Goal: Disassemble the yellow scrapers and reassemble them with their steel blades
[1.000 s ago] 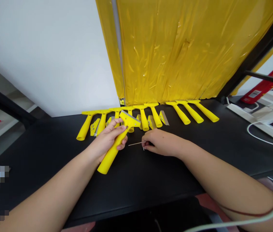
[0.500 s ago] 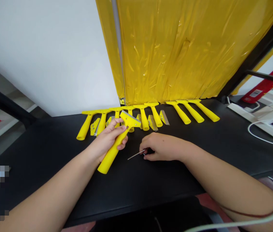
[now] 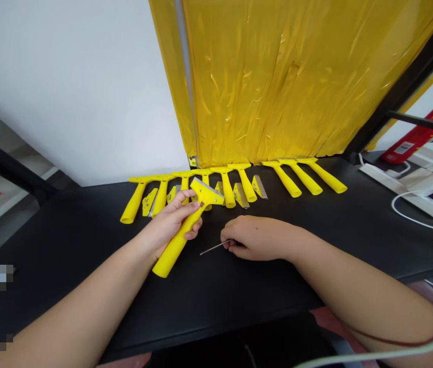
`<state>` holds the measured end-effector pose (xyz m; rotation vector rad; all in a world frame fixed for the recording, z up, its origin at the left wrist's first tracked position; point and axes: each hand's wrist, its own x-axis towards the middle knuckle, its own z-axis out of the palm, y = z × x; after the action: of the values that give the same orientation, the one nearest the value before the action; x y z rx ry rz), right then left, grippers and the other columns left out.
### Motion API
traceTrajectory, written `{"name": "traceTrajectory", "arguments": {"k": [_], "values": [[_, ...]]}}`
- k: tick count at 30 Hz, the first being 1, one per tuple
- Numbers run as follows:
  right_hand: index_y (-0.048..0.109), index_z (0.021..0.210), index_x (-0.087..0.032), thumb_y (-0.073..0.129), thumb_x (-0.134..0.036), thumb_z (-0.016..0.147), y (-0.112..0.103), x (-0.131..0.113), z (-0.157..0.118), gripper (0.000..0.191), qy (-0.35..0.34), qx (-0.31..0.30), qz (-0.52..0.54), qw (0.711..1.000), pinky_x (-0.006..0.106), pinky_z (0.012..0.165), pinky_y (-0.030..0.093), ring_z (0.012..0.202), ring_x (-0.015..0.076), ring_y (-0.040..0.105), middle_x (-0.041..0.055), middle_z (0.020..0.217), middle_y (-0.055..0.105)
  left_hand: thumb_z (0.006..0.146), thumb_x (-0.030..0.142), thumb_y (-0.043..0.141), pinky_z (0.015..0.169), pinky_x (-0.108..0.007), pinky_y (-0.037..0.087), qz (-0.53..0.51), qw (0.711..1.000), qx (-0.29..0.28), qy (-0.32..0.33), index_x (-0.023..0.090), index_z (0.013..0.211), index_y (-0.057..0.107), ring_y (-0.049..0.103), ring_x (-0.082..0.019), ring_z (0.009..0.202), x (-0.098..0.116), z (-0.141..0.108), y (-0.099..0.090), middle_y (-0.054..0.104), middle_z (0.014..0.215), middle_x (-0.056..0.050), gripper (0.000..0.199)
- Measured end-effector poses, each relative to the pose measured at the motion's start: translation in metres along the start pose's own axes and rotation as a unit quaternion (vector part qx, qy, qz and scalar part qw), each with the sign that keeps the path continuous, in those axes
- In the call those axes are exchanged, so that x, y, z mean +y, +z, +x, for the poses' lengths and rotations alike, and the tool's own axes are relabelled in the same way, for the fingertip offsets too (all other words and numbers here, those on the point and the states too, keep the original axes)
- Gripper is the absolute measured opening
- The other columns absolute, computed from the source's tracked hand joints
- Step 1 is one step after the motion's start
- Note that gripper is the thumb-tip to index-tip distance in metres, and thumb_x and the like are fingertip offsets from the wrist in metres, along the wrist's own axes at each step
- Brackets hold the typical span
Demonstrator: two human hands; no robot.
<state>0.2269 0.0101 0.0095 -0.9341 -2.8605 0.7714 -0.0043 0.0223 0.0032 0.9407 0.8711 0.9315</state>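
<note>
A yellow scraper with a metal-edged head is held in my left hand, its head pointing up and away and its handle end toward me. My right hand is closed around a thin metal rod, whose tip points left toward the scraper handle without touching it. Behind my hands lies a row of yellow handles. Small yellow blade heads with metal plates lie among the left handles. Another three handles lie to the right of them.
A black table spans the view. Behind it stand a white panel and yellow plastic film. At the right are white power strips, cables and a red package. A pale cable crosses the lower right corner.
My right hand has shifted slightly down toward me, its fingers closer together around the rod. The scraper in my left hand is almost unmoved.
</note>
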Motion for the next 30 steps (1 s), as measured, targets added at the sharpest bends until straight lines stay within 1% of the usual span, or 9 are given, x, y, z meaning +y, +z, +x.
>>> {"name": "traceTrajectory", "arguments": {"k": [2,4,7,11,13,16,21,26,30], "values": [[0.070,0.087,-0.018,0.062,-0.011,0.086,0.000,0.002,-0.001,0.010,-0.012,0.002,0.017,1.000,0.027,0.068,0.045,0.073,0.0162,0.061,0.0033,0.085,0.071,0.089,0.018,0.073,0.039,-0.014,0.036,0.000,1.000,-0.005,-0.010,0.026,0.113,0.046,0.057,-0.011,0.050,0.000,0.000,-0.001,0.058,0.073,0.003,0.037],[0.069,0.085,-0.018,0.064,-0.012,0.086,-0.003,0.003,-0.002,0.008,-0.038,0.024,0.054,0.998,0.026,0.065,0.044,0.067,0.0136,0.058,0.0007,0.079,0.068,0.090,0.019,0.072,0.039,-0.014,0.036,0.004,1.000,-0.018,-0.026,0.026,0.113,0.046,0.057,-0.011,0.049,0.000,-0.001,-0.002,0.059,0.073,0.003,0.037],[0.069,0.091,-0.018,0.064,-0.014,0.089,-0.007,0.007,-0.004,0.007,-0.061,0.115,0.126,0.983,0.024,0.065,0.044,0.066,0.0116,0.057,-0.0005,0.079,0.068,0.092,0.023,0.073,0.039,-0.014,0.036,0.019,0.997,-0.047,-0.053,0.025,0.111,0.044,0.053,-0.010,0.044,0.000,-0.003,-0.001,0.058,0.068,0.004,0.034],[0.068,0.100,-0.018,0.064,-0.024,0.096,-0.008,0.015,-0.002,0.008,-0.051,0.265,0.193,0.943,0.026,0.069,0.047,0.074,0.0135,0.060,0.0026,0.090,0.071,0.094,0.026,0.074,0.039,-0.015,0.036,0.037,0.992,-0.084,-0.090,0.025,0.117,0.044,0.051,-0.009,0.042,0.000,-0.007,0.002,0.059,0.065,0.004,0.037],[0.067,0.099,-0.018,0.064,-0.025,0.097,-0.007,0.018,0.001,0.008,-0.043,0.306,0.196,0.931,0.028,0.072,0.048,0.077,0.0146,0.060,0.0036,0.092,0.069,0.094,0.028,0.073,0.040,-0.015,0.035,0.043,0.988,-0.101,-0.104,0.025,0.120,0.045,0.052,-0.009,0.043,-0.001,-0.009,0.003,0.060,0.066,0.004,0.038],[0.067,0.096,-0.019,0.064,-0.023,0.097,-0.006,0.019,0.004,0.005,-0.049,0.324,0.174,0.928,0.028,0.072,0.048,0.078,0.0150,0.057,0.0028,0.090,0.063,0.097,0.031,0.071,0.041,-0.015,0.035,0.055,0.984,-0.125,-0.116,0.025,0.122,0.047,0.052,-0.010,0.044,-0.003,-0.011,0.002,0.059,0.062,0.004,0.035],[0.066,0.093,-0.019,0.065,-0.020,0.097,-0.006,0.019,0.006,0.003,-0.058,0.319,0.164,0.932,0.028,0.071,0.047,0.077,0.0149,0.055,0.0018,0.088,0.058,0.099,0.036,0.068,0.040,-0.016,0.034,0.076,0.980,-0.142,-0.116,0.026,0.124,0.048,0.051,-0.010,0.041,-0.005,-0.012,0.003,0.060,0.059,0.004,0.034],[0.065,0.092,-0.020,0.065,-0.017,0.096,-0.006,0.020,0.006,0.005,-0.060,0.311,0.149,0.937,0.028,0.072,0.046,0.080,0.0152,0.054,0.0016,0.090,0.056,0.098,0.037,0.070,0.041,-0.017,0.039,0.119,0.980,-0.142,-0.073,0.025,0.117,0.049,0.052,-0.008,0.043,-0.005,-0.013,0.008,0.061,0.071,0.005,0.031],[0.057,0.090,-0.021,0.068,-0.018,0.093,-0.002,0.022,0.009,0.012,-0.050,0.332,0.179,0.925,0.027,0.067,0.042,0.073,0.0133,0.048,-0.0016,0.085,0.052,0.096,0.039,0.072,0.041,-0.017,0.040,0.139,0.981,-0.129,-0.047,0.025,0.115,0.047,0.056,-0.008,0.049,-0.007,-0.013,0.009,0.062,0.079,0.003,0.034]]}}
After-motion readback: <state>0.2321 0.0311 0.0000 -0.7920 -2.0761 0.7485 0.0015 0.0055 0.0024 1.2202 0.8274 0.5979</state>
